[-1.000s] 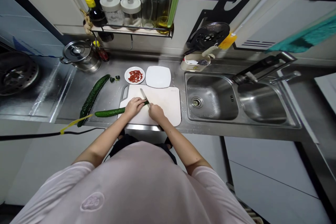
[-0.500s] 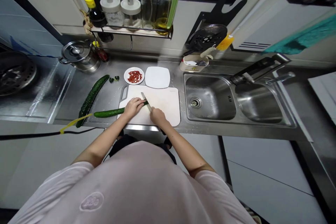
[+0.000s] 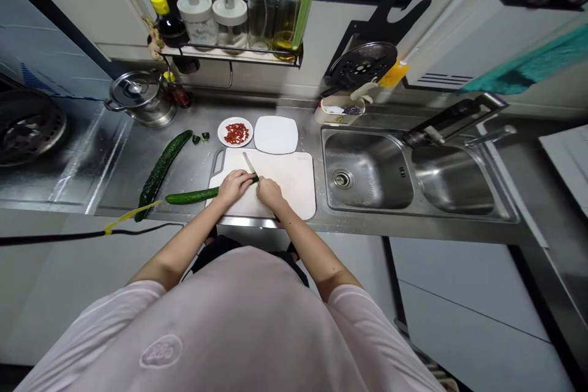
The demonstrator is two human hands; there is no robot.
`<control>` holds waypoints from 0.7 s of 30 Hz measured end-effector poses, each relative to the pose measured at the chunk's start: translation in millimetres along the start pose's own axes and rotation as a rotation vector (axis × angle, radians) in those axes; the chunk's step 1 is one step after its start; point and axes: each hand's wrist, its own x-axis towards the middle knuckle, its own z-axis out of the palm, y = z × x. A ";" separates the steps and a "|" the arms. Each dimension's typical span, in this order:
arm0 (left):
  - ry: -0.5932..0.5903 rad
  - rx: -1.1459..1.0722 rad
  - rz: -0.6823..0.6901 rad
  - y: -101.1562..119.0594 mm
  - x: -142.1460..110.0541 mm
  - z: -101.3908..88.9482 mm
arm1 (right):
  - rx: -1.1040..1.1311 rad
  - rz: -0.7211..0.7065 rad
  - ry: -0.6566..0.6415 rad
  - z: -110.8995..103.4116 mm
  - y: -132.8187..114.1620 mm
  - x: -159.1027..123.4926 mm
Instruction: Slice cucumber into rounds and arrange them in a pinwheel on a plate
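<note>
- Cucumber (image 3: 193, 196): across board's (image 3: 294, 193) left edge; could roll if grip slackens.
- Left hand (image 3: 234, 186): curled over cucumber, near knife (image 3: 248, 162); nick risk if it strays.
- Right hand (image 3: 269, 193): closed around knife; slip risk if wet.

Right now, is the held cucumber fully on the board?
Partly off: the cucumber under the left hand sticks out leftward past the board.

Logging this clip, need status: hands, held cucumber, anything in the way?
Left hand holding cucumber, right hand gripping knife. Cucumber partly on cutting board, overhanging its left edge. No obstruction seen at knife; left fingers close by.
</note>
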 end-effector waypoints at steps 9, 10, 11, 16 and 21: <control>-0.009 0.011 -0.038 0.0 -0.3 0.1 | -0.047 0.053 -0.072 13.7 14.9 -25.1; -0.008 0.009 -0.040 0.1 -0.5 0.2 | -0.052 0.054 -0.074 14.6 15.3 -25.7; -0.009 0.007 -0.042 0.1 -0.6 0.3 | -0.056 0.053 -0.072 15.1 15.2 -25.6; -0.018 0.004 -0.041 -1.0 -0.6 0.8 | -0.057 0.047 -0.055 14.1 10.3 -18.1; -0.011 0.005 -0.033 -1.8 -0.8 1.6 | -0.039 0.036 -0.030 12.4 4.7 -6.3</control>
